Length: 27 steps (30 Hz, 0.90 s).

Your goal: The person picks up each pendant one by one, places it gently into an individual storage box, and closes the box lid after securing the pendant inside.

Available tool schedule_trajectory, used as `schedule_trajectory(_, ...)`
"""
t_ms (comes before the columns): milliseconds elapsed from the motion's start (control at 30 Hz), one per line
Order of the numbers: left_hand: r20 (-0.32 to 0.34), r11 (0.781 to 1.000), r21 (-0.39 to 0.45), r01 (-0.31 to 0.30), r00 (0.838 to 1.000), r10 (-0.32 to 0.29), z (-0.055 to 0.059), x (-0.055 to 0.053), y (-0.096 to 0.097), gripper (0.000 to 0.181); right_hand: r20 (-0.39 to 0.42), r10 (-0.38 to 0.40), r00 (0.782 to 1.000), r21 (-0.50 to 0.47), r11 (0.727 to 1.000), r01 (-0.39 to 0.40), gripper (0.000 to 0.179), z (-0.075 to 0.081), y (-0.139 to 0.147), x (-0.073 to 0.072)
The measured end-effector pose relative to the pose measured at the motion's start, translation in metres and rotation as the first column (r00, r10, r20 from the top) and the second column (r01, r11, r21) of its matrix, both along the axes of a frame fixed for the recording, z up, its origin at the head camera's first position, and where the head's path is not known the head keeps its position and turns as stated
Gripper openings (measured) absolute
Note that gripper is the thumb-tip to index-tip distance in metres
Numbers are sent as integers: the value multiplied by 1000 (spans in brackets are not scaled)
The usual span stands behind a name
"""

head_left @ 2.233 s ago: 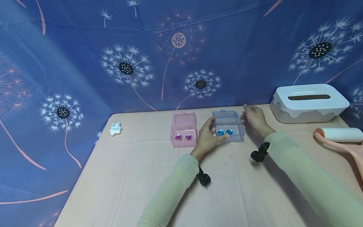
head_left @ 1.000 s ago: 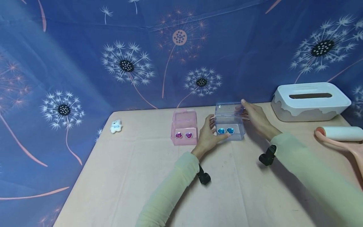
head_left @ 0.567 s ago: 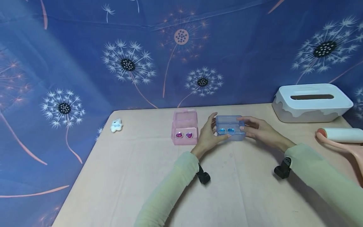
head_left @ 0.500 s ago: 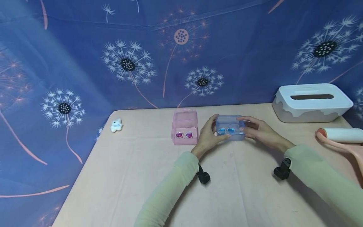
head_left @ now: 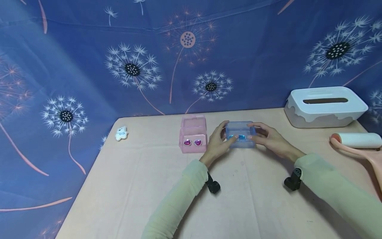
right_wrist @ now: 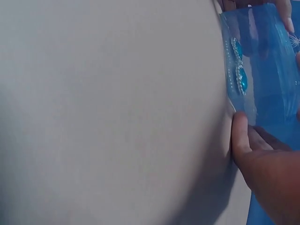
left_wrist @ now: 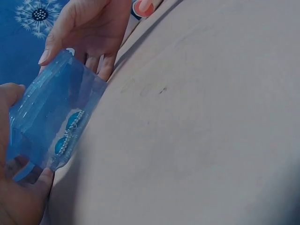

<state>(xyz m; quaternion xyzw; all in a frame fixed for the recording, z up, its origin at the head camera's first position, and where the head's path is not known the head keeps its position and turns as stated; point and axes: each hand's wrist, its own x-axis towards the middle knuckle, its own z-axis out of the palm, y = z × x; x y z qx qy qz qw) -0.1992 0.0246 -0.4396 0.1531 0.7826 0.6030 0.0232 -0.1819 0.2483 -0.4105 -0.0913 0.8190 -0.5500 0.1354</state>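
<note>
A small see-through blue plastic box (head_left: 241, 127) sits on the table with its lid down. Inside it lie two blue gem pieces (left_wrist: 73, 120) edged with tiny white beads. My left hand (head_left: 218, 142) grips the box's left side, its thumb over the front of the lid. On the opposite side my right hand (head_left: 273, 141) holds the box between thumb and fingers. In the right wrist view the thumb presses near the box's front corner. Just left of my left hand stands a pink plastic box (head_left: 193, 149), lid up, with two magenta gem pieces (head_left: 197, 142) in it.
A small white bear figure (head_left: 121, 133) lies at the far left of the table (head_left: 167, 186). At the back right stands a white tissue box (head_left: 325, 113). A white roller (head_left: 359, 140) with a pink handle lies in front of it. A dandelion-print blue cloth hangs behind.
The blue box's lid has swung from raised to down. My right hand came over with it and now holds the box's right side. My left thumb has shifted up onto the lid.
</note>
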Motion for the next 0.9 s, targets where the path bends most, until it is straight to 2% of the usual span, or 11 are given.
schedule_trajectory(433, 11, 998, 45, 37, 999, -38, 2, 1, -2, 70, -7, -80, 997, -61, 995, 79, 63, -5, -9, 2)
schedule_trajectory(800, 24, 999, -34, 8, 1000, -7, 2, 6, -1, 71, -23, -86, 996, -29, 996, 85, 68, -4, -10, 8)
schedule_trajectory(900, 24, 999, -42, -18, 1000, 19, 1, 8, 0, 72, -24, -80, 996, -22, 997, 80, 69, -4, -10, 8)
